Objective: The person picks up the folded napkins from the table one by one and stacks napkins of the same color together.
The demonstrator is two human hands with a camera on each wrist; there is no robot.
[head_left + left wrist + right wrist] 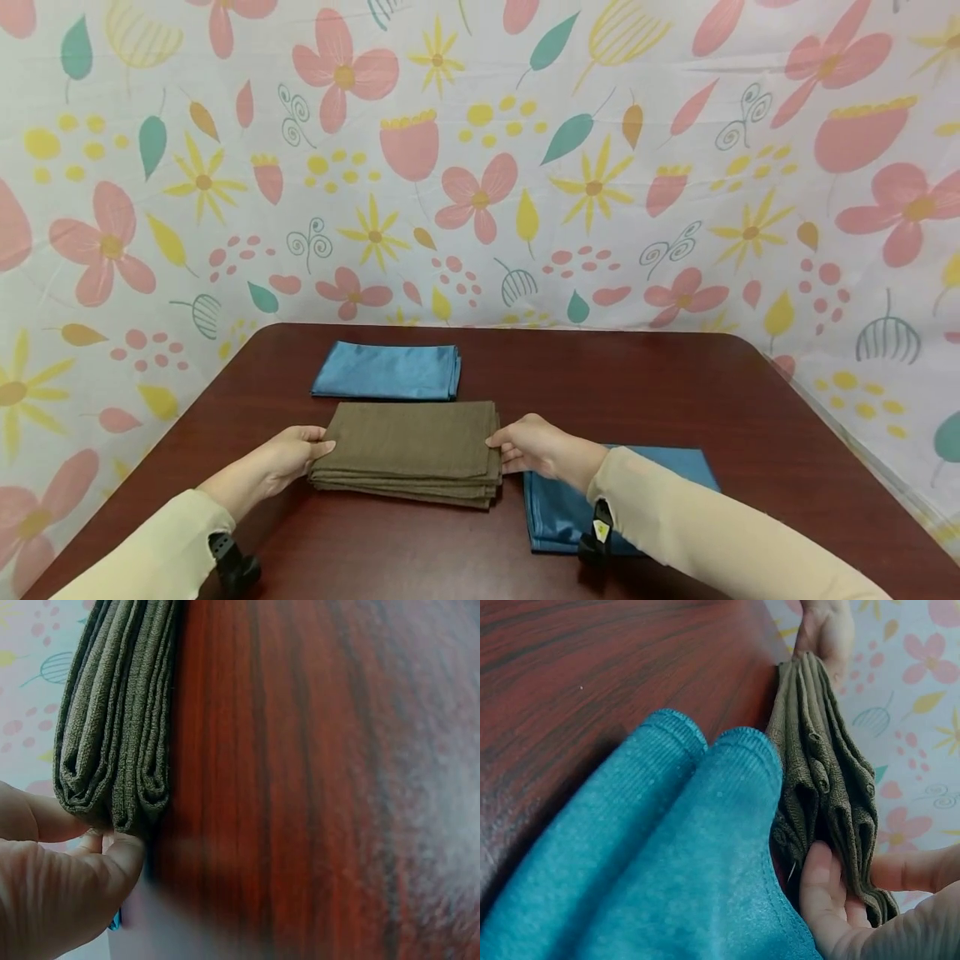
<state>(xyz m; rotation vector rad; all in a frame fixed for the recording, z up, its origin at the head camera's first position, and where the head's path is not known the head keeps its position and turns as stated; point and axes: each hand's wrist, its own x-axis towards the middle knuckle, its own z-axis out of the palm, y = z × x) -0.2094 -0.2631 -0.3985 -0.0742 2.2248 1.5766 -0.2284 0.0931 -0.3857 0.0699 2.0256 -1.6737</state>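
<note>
A thick, many-layered olive-brown folded cloth [412, 442] lies flat between both hands at the middle of the table. Its left end is pinched by my left hand [288, 458]; in the left wrist view the thumb and fingers [120, 859] meet at the folded edges. At the opposite end my right hand [543, 446] pinches the cloth's right edge. The right wrist view has the fingers [821, 881] among the loose layers [817, 757], with the thumb on the other side. Whether the cloth's underside touches the table is hard to tell.
Behind the brown cloth lies a folded blue cloth [386, 371]. Another folded blue cloth [558, 517] lies at the right, partly covered by my right forearm. The dark reddish wooden table [600, 375] ends at a flower-patterned curtain [480, 167].
</note>
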